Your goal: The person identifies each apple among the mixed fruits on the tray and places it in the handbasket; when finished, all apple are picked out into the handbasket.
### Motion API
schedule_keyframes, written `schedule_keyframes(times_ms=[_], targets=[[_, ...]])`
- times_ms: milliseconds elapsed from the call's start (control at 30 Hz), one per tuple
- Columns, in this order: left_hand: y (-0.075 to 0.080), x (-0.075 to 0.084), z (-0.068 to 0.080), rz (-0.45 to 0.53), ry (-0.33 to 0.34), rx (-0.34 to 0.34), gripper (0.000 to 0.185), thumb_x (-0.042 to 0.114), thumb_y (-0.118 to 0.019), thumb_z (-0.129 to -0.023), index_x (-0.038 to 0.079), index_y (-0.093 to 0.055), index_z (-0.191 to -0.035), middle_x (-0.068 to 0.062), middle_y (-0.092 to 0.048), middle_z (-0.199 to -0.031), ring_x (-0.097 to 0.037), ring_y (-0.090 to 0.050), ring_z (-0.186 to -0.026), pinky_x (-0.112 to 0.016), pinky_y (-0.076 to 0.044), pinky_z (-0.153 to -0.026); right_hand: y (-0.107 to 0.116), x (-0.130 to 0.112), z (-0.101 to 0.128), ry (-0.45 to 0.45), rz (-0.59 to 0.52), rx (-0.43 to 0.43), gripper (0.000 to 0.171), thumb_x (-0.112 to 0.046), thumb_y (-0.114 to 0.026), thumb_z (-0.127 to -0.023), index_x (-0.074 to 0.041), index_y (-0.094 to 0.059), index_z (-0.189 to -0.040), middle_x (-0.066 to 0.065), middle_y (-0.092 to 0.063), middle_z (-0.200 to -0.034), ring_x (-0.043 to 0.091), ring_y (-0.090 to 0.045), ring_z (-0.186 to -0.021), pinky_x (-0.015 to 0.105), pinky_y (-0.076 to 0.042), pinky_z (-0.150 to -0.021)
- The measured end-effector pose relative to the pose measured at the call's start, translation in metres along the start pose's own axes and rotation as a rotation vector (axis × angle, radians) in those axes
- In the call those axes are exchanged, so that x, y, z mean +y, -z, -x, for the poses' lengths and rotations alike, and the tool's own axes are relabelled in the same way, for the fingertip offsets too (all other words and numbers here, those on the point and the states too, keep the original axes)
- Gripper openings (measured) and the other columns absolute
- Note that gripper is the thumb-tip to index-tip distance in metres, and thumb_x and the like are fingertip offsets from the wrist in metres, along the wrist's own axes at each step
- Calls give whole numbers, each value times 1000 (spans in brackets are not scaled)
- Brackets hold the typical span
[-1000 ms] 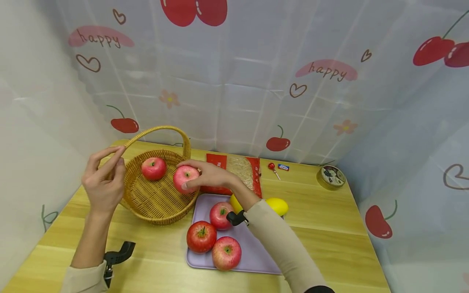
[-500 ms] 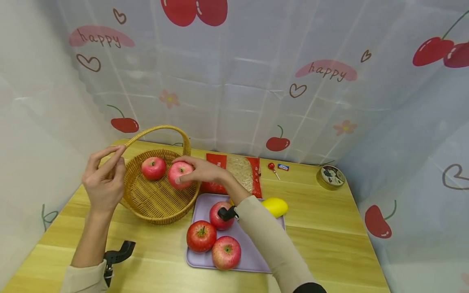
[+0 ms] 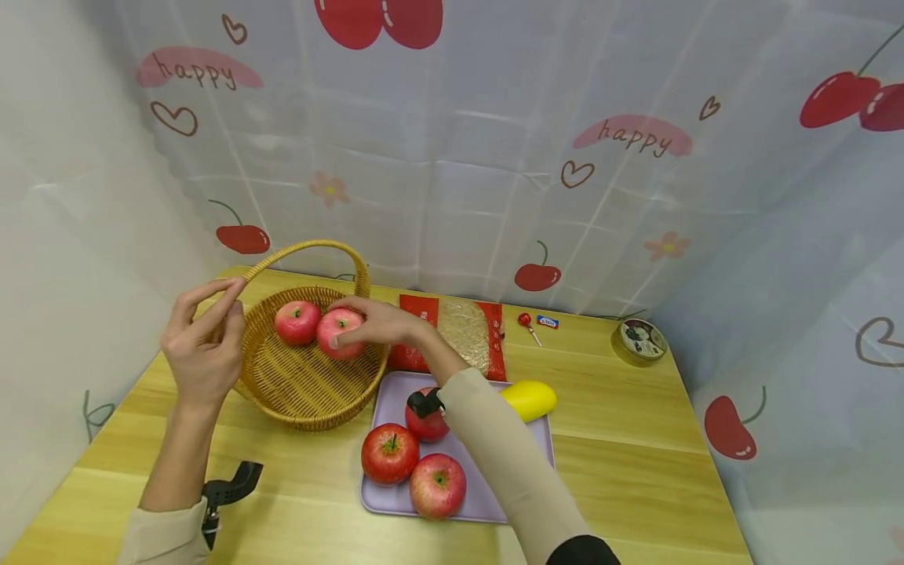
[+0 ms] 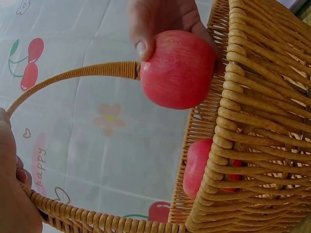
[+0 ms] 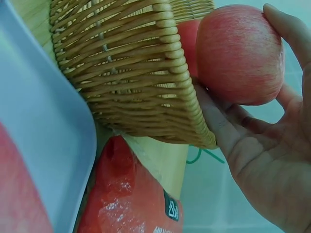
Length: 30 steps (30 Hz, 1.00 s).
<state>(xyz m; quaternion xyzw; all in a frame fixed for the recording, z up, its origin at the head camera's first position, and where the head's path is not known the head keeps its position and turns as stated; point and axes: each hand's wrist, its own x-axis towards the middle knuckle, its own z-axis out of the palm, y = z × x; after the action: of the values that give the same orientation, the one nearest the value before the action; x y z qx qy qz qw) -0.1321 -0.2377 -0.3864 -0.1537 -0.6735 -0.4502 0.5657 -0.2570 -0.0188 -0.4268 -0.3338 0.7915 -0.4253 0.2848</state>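
An apple (image 3: 340,333) is held in the right hand (image 3: 384,323), with the fingers curled over its top and far side and the thumb pressed on its near face. In the left wrist view the apple (image 4: 178,69) is seen just above the rim of the basket (image 4: 252,145), with the fingertips (image 4: 141,46) on its upper edge. In the right wrist view the apple (image 5: 239,54) is cupped by the fingers (image 5: 289,29) and sits over the basket wall (image 5: 131,73). A second apple (image 3: 297,322) lies inside the basket (image 3: 297,384), touching or just left of the held one.

The basket handle (image 3: 311,249) is pinched near its left end by the left hand (image 3: 203,345), thumb and fingers closed round the wicker.

To the near right of the basket a purple tray (image 3: 487,494) is set on the table (image 3: 636,463), with three more apples (image 3: 390,453) on it and a yellow fruit (image 3: 530,399) at its far right corner. Beyond the tray a red packet (image 3: 459,333) lies flat. A lollipop (image 3: 526,324) and a round tin (image 3: 639,340) lie farther right.
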Motion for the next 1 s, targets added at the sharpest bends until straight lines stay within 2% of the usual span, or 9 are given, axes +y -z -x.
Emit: schedule_keyframes(times_ms=[233, 333, 600, 1000], targets=[[-1, 4, -1, -4, -1, 5, 18, -7, -60, -89, -10, -76, -99, -27, -68, -104, 3, -23, -49, -7, -21, -52, -1, -2, -13, -14, 61, 15, 76, -49, -79, -82, -25, -49, -148, -7, -57, -131, 11, -56, -114, 32, -47, -97], [-2, 6, -1, -6, -4, 7, 18, -7, -60, -89, -10, -76, -99, -28, -68, -104, 2, -23, -49, -7, -21, -52, -3, -3, -16, -29, 106, 21, 76, -52, -79, -81, -29, -49, -147, -7, -58, -130, 11, -56, -114, 32, -46, -97], [-1, 6, -2, -11, -3, 6, 18, -6, -61, -90, -10, -76, -99, -27, -68, -104, 3, -24, -49, -7, -22, -52, -8, -7, -23, -48, 209, 22, 67, -55, -79, -80, -35, -54, -138, -10, -59, -125, 11, -55, -114, 32, -45, -99], [-1, 7, -1, -13, -3, 5, 18, -7, -60, -90, -10, -76, -99, -28, -68, -104, 2, -24, -50, -6, -22, -53, -11, -11, -29, -96, 255, 48, 65, -53, -80, -80, -34, -54, -136, -9, -60, -124, 13, -55, -114, 32, -46, -96]])
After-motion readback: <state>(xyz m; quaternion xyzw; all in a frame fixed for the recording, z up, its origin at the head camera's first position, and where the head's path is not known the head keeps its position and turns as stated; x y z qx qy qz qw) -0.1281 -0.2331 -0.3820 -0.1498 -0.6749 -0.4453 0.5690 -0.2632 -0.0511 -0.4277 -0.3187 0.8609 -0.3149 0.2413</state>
